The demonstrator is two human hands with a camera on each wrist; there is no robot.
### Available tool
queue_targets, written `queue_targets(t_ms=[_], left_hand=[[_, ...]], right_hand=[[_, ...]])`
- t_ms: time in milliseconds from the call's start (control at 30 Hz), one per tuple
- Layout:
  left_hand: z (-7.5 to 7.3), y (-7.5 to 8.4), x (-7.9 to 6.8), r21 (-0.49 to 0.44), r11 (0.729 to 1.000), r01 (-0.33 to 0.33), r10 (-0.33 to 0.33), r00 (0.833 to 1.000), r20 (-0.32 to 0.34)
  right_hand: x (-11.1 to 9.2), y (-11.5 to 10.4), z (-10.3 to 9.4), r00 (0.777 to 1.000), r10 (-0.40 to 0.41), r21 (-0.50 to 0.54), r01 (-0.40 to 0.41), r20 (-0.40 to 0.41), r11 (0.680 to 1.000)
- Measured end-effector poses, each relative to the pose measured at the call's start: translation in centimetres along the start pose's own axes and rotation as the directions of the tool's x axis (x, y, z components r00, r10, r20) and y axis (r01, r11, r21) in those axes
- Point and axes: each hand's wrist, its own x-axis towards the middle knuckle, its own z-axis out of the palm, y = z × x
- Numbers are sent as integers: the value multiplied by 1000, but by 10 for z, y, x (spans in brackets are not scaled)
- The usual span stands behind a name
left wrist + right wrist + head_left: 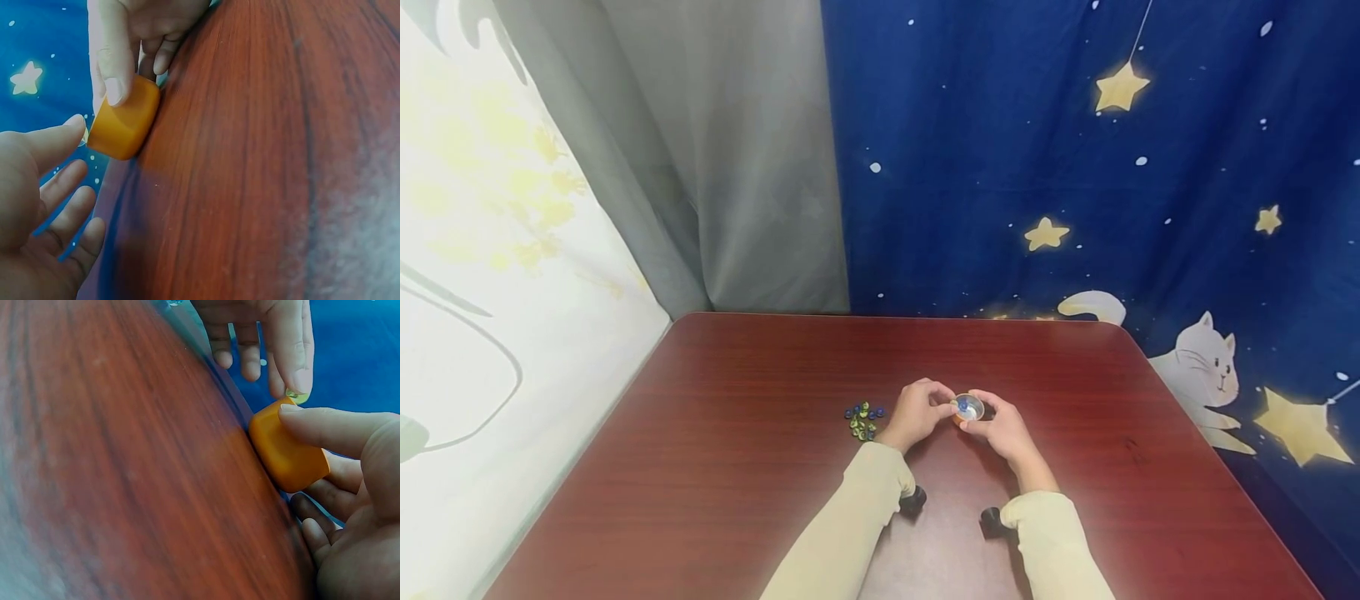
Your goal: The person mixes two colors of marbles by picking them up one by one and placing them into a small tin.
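Note:
My right hand [1007, 430] grips a small orange cup [286, 450], thumb on one side and fingers on the other. In the head view the cup's inside looks silvery, with something small and blue [962, 404] in or at it. At the rim, my left hand [916, 414] pinches a small yellow-green piece [300, 398] between thumb and finger, its other fingers spread loosely. The fingers partly hide this piece, so its exact kind is unclear. Beside the left wrist lies a loose cluster of small green and blue pieces [860, 428], too small to make out.
Both hands work over a reddish-brown wooden table [760, 467]. Behind it hang a grey curtain [760, 167] and a blue star-patterned curtain [970, 167]. A pale printed cloth [550, 375] borders the left side. Dark wrist mounts [992, 523] sit under the sleeves.

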Motion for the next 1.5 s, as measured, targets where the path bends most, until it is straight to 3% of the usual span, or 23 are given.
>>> queue_targets(t_ms=[1500], left_hand=[[1, 3, -1, -11, 999, 53, -53, 998, 33]], right_hand=[[3, 1, -3, 1000, 2, 40, -3, 22, 999]])
